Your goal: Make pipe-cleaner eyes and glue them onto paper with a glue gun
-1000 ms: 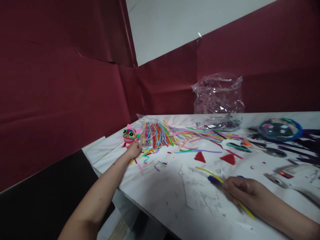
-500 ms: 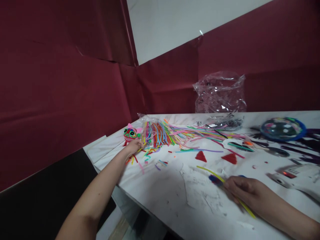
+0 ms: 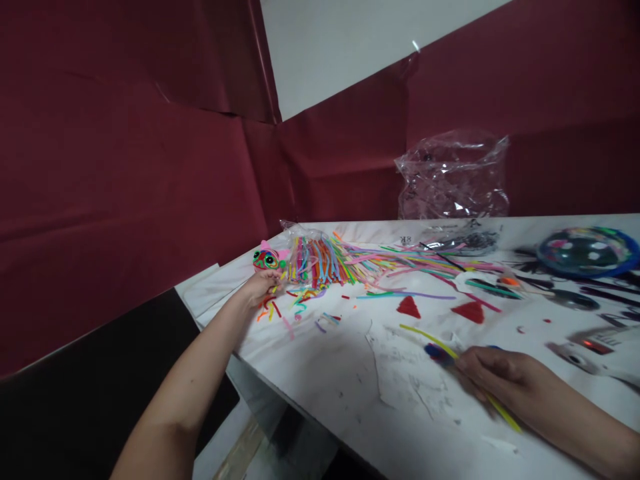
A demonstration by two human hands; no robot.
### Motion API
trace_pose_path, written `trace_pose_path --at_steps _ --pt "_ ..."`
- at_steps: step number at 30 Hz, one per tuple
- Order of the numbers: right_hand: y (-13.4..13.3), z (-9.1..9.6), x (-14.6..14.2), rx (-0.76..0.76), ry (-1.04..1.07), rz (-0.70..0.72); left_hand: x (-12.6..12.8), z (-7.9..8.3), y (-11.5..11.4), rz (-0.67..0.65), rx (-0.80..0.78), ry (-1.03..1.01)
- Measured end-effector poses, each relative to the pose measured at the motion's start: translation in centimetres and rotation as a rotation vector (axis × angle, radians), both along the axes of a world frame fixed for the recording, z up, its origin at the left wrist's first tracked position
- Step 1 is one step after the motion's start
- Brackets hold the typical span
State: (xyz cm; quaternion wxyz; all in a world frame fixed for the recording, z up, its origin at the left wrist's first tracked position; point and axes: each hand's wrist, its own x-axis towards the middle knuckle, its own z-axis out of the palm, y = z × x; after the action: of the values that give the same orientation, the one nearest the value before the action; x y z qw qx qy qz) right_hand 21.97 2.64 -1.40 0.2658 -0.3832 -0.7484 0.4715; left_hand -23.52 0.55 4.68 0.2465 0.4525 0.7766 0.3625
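The person's right hand [image 3: 493, 373], well to the right of the bundle [image 3: 325, 261] and nearer the body, is closed around the yellow stem [image 3: 429, 335], with an end jutting out on either side. A blue item [image 3: 436, 353] lies beside that grip; whether the hand also holds it cannot be told. The left hand [image 3: 265, 285] reaches out just left of the bundle, fingers drawn narrow over yellow bits; blur hides whether anything is pinched.

Trouble looks likeliest at that left hand. The figure [image 3: 269, 256] sits left of the bundle, directly behind the knuckles, so a careless lift or sweep could knock it or shift its pink ears. The scraps [image 3: 300, 308] in front of the bundle are small and loose; a dragging wrist might scatter them or push some off the worktop [image 3: 310, 360], whose edge runs under the left forearm.

The yellow stem is slender and could bend if the right grip tightens or turns. Its tip points over the sheet [image 3: 400, 380], right of the bundle and nearer the body; a sideways swing of that hand might drag the paper or nudge the red triangles [image 3: 469, 312].
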Motion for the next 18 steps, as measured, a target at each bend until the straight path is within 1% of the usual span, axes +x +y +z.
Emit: trace_pose_path --at_steps 3,6,10,14,18 --pt "0.0 -0.1 0.0 0.035 -0.008 0.000 -0.1 0.0 -0.7 0.021 -0.077 0.079" --pt "0.0 -0.3 0.0 0.036 -0.020 -0.013 -0.1 -0.2 -1.3 0.039 -0.157 0.188" --pt "0.2 -0.2 -0.1 0.027 -0.025 0.003 0.4 -0.8 -2.0 0.013 -0.249 0.297" --pt "0.3 -0.3 0.0 0.055 -0.019 -0.003 0.9 -1.3 -2.7 -0.042 -0.269 0.331" --pt "0.3 -0.5 0.1 0.050 -0.017 0.015 1.0 -1.0 -3.1 -0.057 -0.256 0.322"
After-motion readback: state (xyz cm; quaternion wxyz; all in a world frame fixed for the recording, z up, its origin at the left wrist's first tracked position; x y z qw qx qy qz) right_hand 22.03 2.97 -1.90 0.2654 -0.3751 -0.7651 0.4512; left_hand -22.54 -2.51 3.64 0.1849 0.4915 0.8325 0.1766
